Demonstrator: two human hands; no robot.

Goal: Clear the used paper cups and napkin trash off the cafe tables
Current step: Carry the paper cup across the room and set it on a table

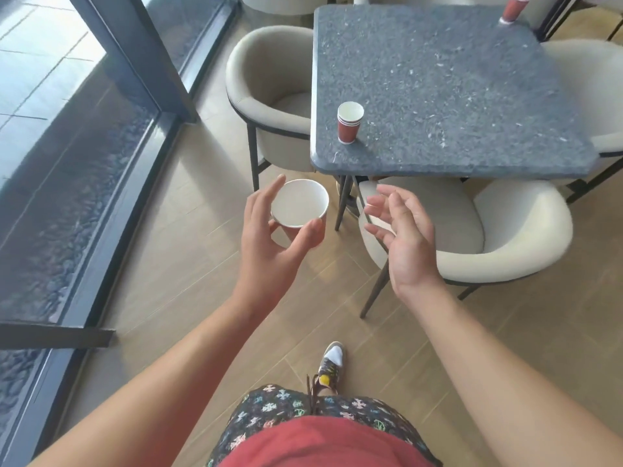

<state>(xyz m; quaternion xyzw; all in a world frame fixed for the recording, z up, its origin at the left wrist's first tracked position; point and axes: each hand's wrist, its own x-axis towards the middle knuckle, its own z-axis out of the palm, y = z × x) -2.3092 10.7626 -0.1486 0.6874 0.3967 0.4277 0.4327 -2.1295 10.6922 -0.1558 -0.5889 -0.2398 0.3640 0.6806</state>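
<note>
The table (455, 96), a dark grey speckled slab with rounded corners, has its near edge just beyond both hands, and a band of bare wood-plank floor (202, 298) runs from the person's feet up along the table's left side to the window wall (67, 163). That passage is bounded on the left by the dark window frame and glass, and on the right by a chair (269, 96) tucked against the table's left edge. A second chair (488, 230) sits at the near edge, its seat partly under the tabletop, just right of the right hand (401, 237). Parts of further cream chairs show at the right and top of the view, so at least four in all. Three cups are in view. The left hand (269, 244) grips one cup (299, 203) from below and around its side, mouth up, its white inside facing the camera, held over the floor short of the table's near-left corner. The right hand is open, fingers spread and curled loosely, holding nothing, just apart from that cup. A red cup (350, 123) stands upright near the table's near-left corner, close to the left edge. A far cup (512, 10) stands at the far-right corner, cut by the frame's top.
</note>
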